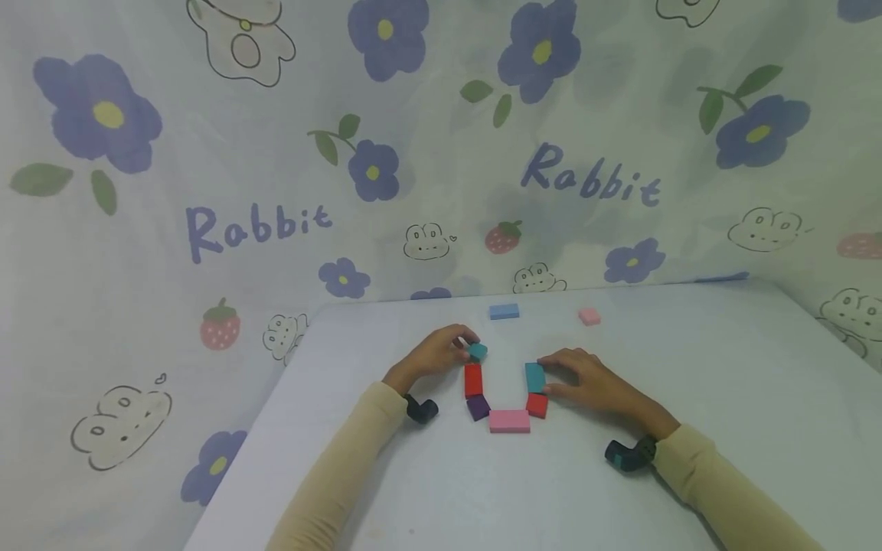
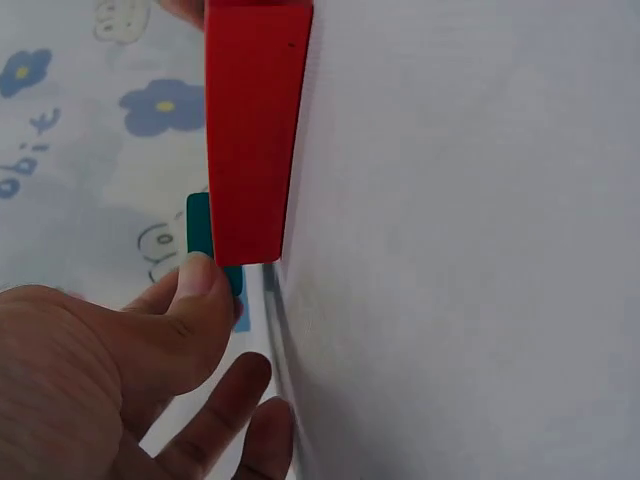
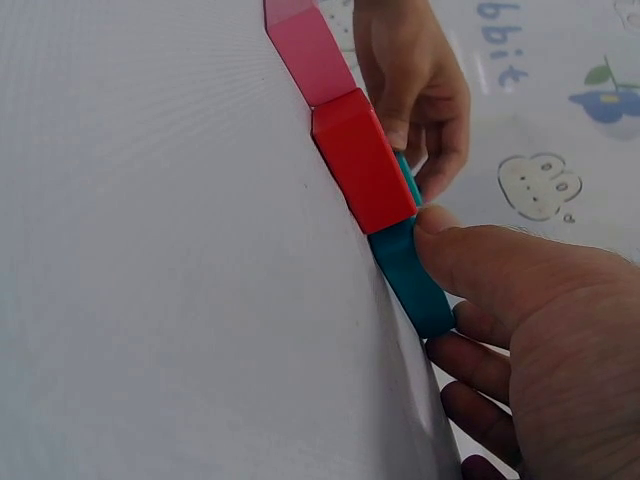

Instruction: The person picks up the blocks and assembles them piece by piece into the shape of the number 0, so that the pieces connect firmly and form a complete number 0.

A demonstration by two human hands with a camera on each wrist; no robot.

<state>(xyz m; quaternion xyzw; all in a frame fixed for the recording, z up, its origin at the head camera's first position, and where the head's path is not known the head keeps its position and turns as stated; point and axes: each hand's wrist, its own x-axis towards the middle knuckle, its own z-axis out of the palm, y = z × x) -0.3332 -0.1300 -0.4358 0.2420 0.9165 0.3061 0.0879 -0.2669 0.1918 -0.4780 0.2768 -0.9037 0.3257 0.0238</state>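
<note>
My left hand point(image 1: 441, 348) pinches a small teal block point(image 1: 478, 351) between thumb and fingers. It is just beyond the end of a long red block point(image 1: 473, 379), which partly hides it in the left wrist view. With thumb and fingertips, my right hand point(image 1: 586, 377) holds a larger teal block point(image 1: 534, 377) standing on the table. That block meets a shorter red block point(image 1: 537, 405). A pink block point(image 1: 510, 421) lies across the near side, and a purple block point(image 1: 478, 407) sits tilted between it and the long red one. Together the blocks outline a U shape.
A light blue block point(image 1: 504, 311) and a small pale pink block point(image 1: 589, 316) lie toward the table's back edge. The white table point(image 1: 448, 490) meets a hanging cloth point(image 1: 441, 153) printed with flowers and rabbits. Dark cameras are strapped on both wrists.
</note>
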